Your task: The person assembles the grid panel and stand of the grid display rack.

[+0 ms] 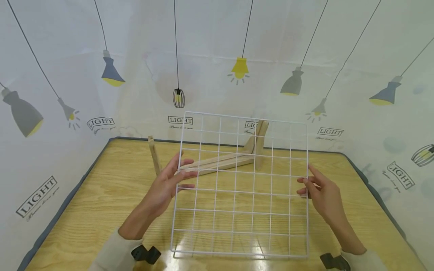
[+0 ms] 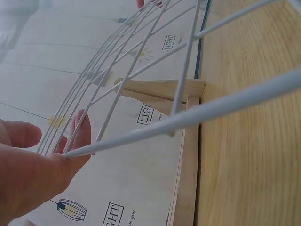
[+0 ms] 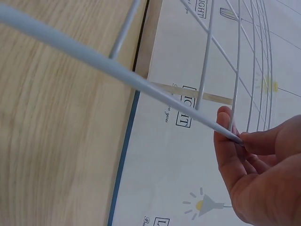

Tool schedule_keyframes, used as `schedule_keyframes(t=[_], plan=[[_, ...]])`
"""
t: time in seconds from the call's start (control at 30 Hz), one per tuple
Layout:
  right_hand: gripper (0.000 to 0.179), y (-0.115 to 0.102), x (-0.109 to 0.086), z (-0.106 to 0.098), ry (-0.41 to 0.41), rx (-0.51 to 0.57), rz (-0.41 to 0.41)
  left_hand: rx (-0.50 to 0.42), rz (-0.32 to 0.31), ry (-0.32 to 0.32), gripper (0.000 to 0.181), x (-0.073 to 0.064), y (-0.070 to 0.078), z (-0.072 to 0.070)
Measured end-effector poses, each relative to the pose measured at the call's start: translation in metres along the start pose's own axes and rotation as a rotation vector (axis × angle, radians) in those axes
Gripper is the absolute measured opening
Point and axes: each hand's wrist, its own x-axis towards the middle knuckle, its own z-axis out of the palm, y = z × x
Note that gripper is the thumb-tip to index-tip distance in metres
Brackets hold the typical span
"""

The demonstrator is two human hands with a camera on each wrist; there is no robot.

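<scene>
A white wire grid panel (image 1: 236,171) stands tilted up in front of me, its bottom edge near the table. At its left edge my left hand (image 1: 167,184) holds the frame wire, thumb on the near side and fingers behind the grid. My right hand (image 1: 323,194) pinches the right edge between thumb and fingers. In the right wrist view the fingertips close round the border wire (image 3: 103,63). Behind the panel, a pale wooden frame (image 1: 227,160) of joined bars rests on the table, partly seen through the mesh.
An upright wooden bar end (image 1: 154,154) shows left of the panel, beyond my left hand. The wood-grain tabletop (image 1: 84,210) has a dark edge at the back and sides. A white sheet (image 1: 210,37) printed with hanging lamps surrounds it.
</scene>
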Motion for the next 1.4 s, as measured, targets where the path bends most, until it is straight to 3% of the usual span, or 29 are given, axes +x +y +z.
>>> schedule_keyframes(t=[0.23,0.5,0.73,1.0,1.4], plan=[[0.058,-0.006,0.006,-0.001,0.05,-0.002,0.024,0.004,0.019,0.038,0.057,0.006,0.003,0.001],[0.057,-0.011,0.012,-0.002,0.124,0.055,0.005,0.023,0.027,0.091,0.046,0.014,0.01,0.004],[0.057,-0.014,0.016,-0.002,0.184,0.038,-0.023,0.033,0.033,0.131,0.038,0.018,0.015,0.009],[0.058,-0.016,0.019,-0.002,0.235,0.043,-0.027,0.024,0.064,0.136,0.039,0.021,0.016,0.009],[0.06,-0.024,0.021,0.001,0.316,0.134,-0.069,0.061,0.13,0.198,0.034,0.024,0.017,0.012]])
